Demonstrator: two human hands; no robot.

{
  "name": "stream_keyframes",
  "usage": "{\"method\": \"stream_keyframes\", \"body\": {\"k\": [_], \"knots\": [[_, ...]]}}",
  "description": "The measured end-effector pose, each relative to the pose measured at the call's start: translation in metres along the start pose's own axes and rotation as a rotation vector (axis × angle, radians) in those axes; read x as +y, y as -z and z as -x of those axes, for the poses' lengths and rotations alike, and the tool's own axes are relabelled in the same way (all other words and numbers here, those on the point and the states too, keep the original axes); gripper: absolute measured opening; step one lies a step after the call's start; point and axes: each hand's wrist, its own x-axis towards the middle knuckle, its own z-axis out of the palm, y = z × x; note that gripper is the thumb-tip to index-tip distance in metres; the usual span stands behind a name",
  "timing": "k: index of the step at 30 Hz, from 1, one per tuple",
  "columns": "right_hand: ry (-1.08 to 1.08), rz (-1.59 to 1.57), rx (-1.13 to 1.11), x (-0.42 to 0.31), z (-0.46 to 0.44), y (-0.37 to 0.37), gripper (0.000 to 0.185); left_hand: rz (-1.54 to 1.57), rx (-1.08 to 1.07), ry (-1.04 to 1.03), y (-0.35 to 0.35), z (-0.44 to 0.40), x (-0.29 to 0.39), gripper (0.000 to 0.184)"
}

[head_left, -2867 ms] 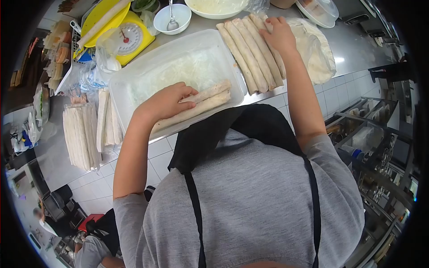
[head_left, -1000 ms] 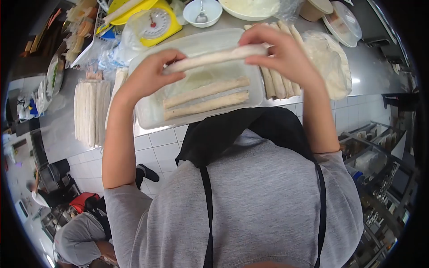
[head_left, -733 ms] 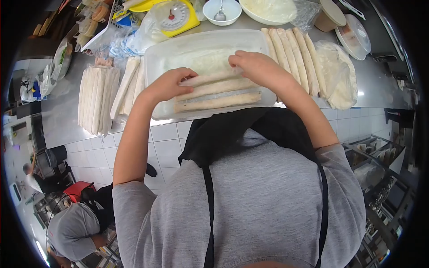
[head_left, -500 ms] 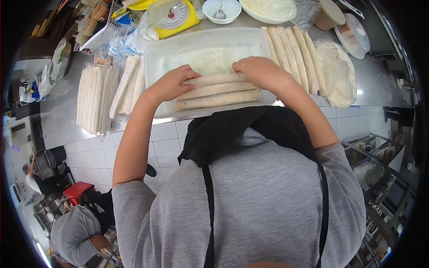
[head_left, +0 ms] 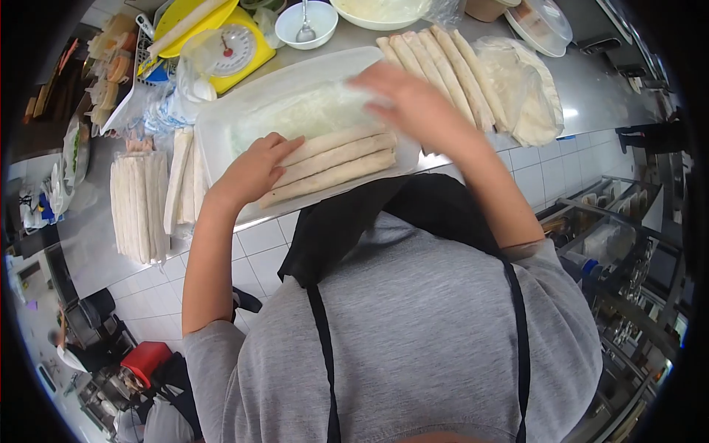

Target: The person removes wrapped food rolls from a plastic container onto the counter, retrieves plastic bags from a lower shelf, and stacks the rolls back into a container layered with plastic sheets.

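A translucent plastic container (head_left: 216,122) holds three long, pale dough rolls (head_left: 332,162) side by side along its near wall. At the rolls' left end rests my left hand (head_left: 255,171), its index finger stretched along the top roll and its thumb apart, lower down. Motion blurs my right hand (head_left: 406,100), which is raised over the container's right side with its fingers spread and nothing visible in them. More dough rolls (head_left: 436,70) lie just beyond that hand, on the metal table.
Left of the container are more pale rolls (head_left: 138,207) in plastic. Behind stand a yellow scale (head_left: 255,55) and a white bowl (head_left: 323,33) with a spoon. A bagged dough piece (head_left: 528,96) lies at right. Other people are in the background at lower left.
My right hand has let go of the top roll's right end and lifted away. My left hand stays at the left ends. The view has shifted and tilted.
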Motion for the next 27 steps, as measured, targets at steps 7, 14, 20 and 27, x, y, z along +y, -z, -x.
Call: {"method": "stream_keyframes", "body": {"k": [7, 14, 20, 27], "knots": [[-0.761, 0.303, 0.11, 0.17, 0.033, 0.031, 0.041, 0.06, 0.068, -0.009, 0.015, 0.001, 0.019, 0.069], [-0.798, 0.445, 0.123, 0.183, 0.016, 0.008, 0.047, 0.086, 0.133, -0.017, 0.032, -0.013, 0.038, 0.07], [-0.777, 0.029, 0.294, 0.175, 0.033, 0.041, 0.04, 0.092, 0.142, -0.092, 0.036, -0.03, 0.057, 0.068], [-0.509, -0.289, 0.368, 0.068, 0.059, 0.102, 0.029, 0.186, 0.349, -0.487, 0.017, -0.103, 0.119, 0.066]]}}
